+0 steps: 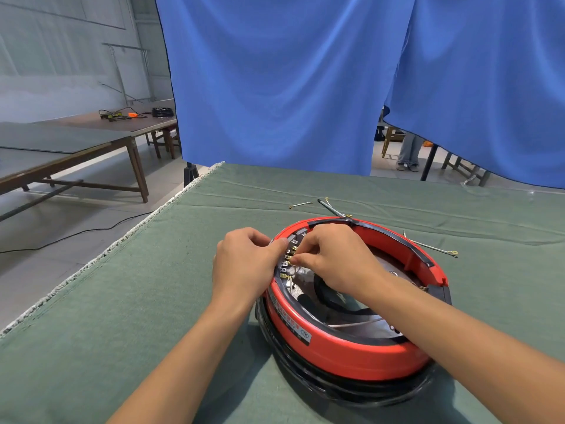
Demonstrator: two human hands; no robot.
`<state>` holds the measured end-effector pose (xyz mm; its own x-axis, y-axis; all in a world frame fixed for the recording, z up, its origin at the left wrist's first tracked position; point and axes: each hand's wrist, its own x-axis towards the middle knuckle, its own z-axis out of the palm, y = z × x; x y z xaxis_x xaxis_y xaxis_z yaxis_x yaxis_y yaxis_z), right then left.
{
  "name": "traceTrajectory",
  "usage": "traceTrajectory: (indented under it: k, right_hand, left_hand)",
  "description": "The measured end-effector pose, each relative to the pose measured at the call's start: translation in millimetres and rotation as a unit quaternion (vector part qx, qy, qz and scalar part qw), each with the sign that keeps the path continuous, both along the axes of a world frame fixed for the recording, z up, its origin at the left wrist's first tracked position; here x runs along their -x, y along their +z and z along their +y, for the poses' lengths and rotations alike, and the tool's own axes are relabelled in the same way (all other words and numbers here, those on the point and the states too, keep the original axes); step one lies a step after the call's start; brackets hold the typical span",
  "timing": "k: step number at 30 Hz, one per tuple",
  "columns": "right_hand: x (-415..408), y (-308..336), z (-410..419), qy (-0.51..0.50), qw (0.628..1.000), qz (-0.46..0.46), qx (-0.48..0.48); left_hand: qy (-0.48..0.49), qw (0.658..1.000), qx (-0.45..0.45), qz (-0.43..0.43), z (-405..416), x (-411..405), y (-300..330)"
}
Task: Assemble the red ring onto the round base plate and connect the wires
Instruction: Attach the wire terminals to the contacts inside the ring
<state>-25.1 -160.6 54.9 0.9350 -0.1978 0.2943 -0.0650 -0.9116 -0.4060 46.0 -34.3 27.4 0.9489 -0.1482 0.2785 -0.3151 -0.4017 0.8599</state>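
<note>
This looks like a big workshop hall. The floor (91, 209) is bare and grey, and the wall (61, 56) is plain and pale. Long wooden tables (76, 154) stand at the left, 1 with cables (117, 115) on it. A blue curtain (275, 87) hangs behind the worktop (122, 301), which has a green cloth on it.

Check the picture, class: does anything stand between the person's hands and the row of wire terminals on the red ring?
Nothing visible does. The right hand reaches inside the red ring, its fingers pinching at the brass terminals, and the left hand grips the rim beside them. Spare wires lie apart on the green cloth.
</note>
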Motion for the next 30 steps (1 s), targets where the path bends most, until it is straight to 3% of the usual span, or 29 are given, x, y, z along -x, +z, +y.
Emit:
traceTrajectory:
  k: [3,7,13,21,30]
  right_hand:
    - [0.5,1.0,0.9,0.005,1.000,-0.007,0.007]
    - [1.1,0.6,2.1,0.012,0.999,-0.014,0.038]
    - [-0.5,-0.1,2.3,0.017,0.999,-0.023,0.034]
    - [-0.9,1.0,2.8,0.013,0.999,-0.029,0.012]
    - [-1.5,2.5,4.1,0.019,0.998,-0.020,0.049]
  left_hand:
    - [0.024,0.997,-0.068,0.014,2.0,-2.0,1.2]
    - [-0.014,0.996,-0.083,0.011,3.3,-1.6,0.0]
    - [-0.090,0.995,-0.035,0.025,2.4,-6.8,-4.8]
    - [-0.103,0.994,-0.013,0.013,0.5,-10.4,-8.7]
    - [-0.119,0.993,0.008,0.018,-0.9,-10.6,-10.2]
